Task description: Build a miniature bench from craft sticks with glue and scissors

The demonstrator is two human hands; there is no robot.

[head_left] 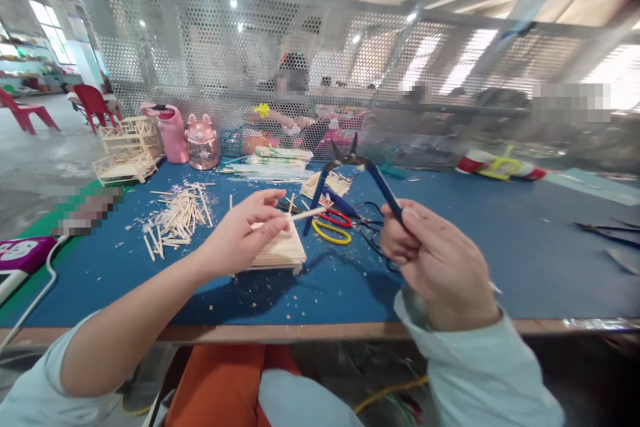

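My left hand (250,230) is closed, pinching a pale wooden stick (311,213) between thumb and fingers. Under that hand lies a small slatted platform (277,250) made of wooden sticks, partly covered by the hand. My right hand (435,253) grips one blue handle of a pair of nippers (347,159). Their jaws point up and away from me, and the handles are spread wide apart. Yellow-and-red-handled scissors (333,235) and another blue-handled tool (340,202) lie on the mat between my hands.
Loose sticks (183,217) lie piled at left, near a stick-built model (130,150), a pink bottle (173,133) and a clear pink cup (201,145). Wrapped stick bundles (280,161) lie before a perforated metal screen (200,60). Dark pliers (607,233) rest at far right.
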